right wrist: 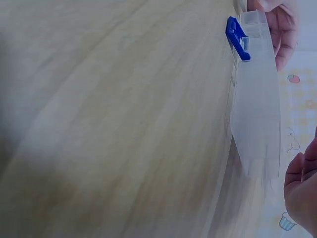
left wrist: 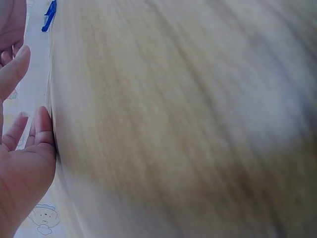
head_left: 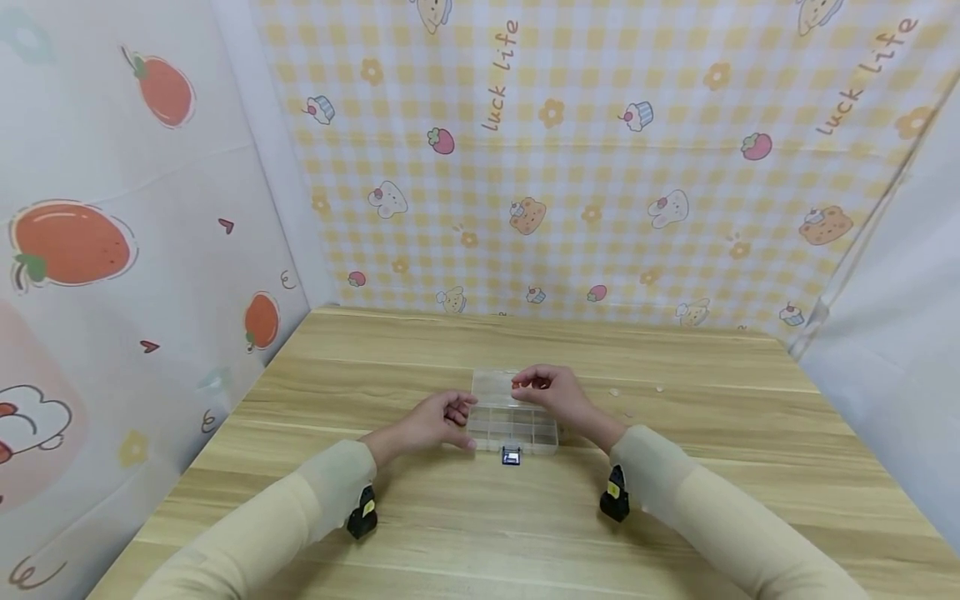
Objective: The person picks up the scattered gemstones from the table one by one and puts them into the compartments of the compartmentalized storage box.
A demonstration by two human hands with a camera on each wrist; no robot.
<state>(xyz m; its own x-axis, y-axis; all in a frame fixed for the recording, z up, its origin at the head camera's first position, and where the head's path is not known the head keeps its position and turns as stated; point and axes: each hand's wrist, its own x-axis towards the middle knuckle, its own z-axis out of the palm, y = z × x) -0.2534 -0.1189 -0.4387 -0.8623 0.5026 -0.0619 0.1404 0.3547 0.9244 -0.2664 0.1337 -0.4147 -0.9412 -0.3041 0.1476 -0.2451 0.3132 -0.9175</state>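
Observation:
A clear plastic compartment box [head_left: 501,435] lies on the wooden table with its lid [head_left: 492,386] folded back. Its blue latch [head_left: 511,456] points toward the person. My left hand [head_left: 437,419] is at the box's left end, fingers spread loosely along that side and touching or nearly touching it. Above the lid, my right hand [head_left: 558,396] pinches a small orange-red piece [head_left: 516,385] between thumb and fingertips; its exact kind is too small to tell. The right wrist view shows the box wall [right wrist: 257,99] from the side, with the left hand [right wrist: 282,34] beyond it.
Several tiny clear bits [head_left: 614,392] lie on the table [head_left: 525,533] right of the box. A patterned cloth [head_left: 585,175] hangs behind the table, and white sheets [head_left: 187,208] hang at the sides. Each wrist wears a black camera [head_left: 615,496].

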